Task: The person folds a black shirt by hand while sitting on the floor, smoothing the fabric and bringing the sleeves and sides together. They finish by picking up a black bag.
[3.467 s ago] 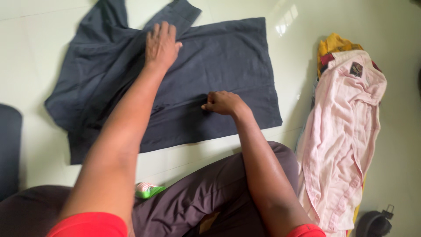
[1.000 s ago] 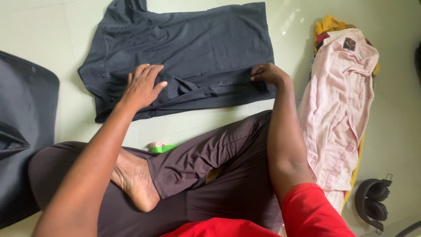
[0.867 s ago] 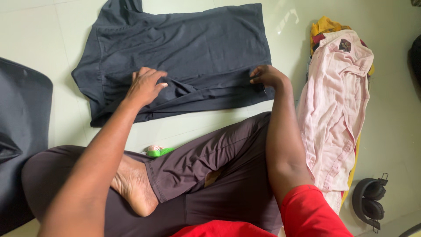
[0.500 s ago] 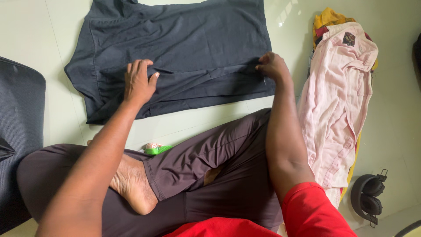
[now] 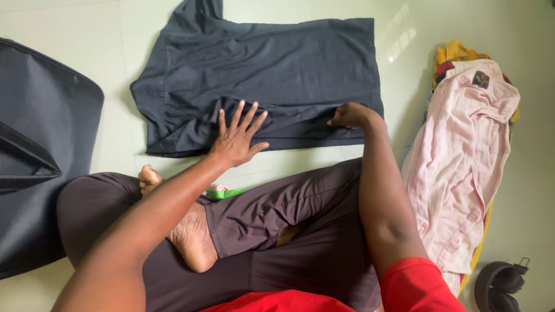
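Left hand point(image 5: 237, 138): fingers spread, flat on near fold of grey shirt point(image 5: 272, 69). Right hand point(image 5: 350, 114): pinched on same fold's hem end. Shirt: spread on floor point(image 5: 75, 17), just beyond crossed legs. Step, judged: smoothing first lengthwise fold; next calls for matching far-side fold. Nearby: pink shirt point(image 5: 462, 167) right, dark bag point(image 5: 34, 144) left, headphones point(image 5: 503, 286).

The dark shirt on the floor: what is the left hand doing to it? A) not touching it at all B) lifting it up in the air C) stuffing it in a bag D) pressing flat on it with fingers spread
D: the left hand lies flat with fingers spread on the near folded edge of the dark shirt, which rests on the floor, while the right hand pinches the same edge further right.
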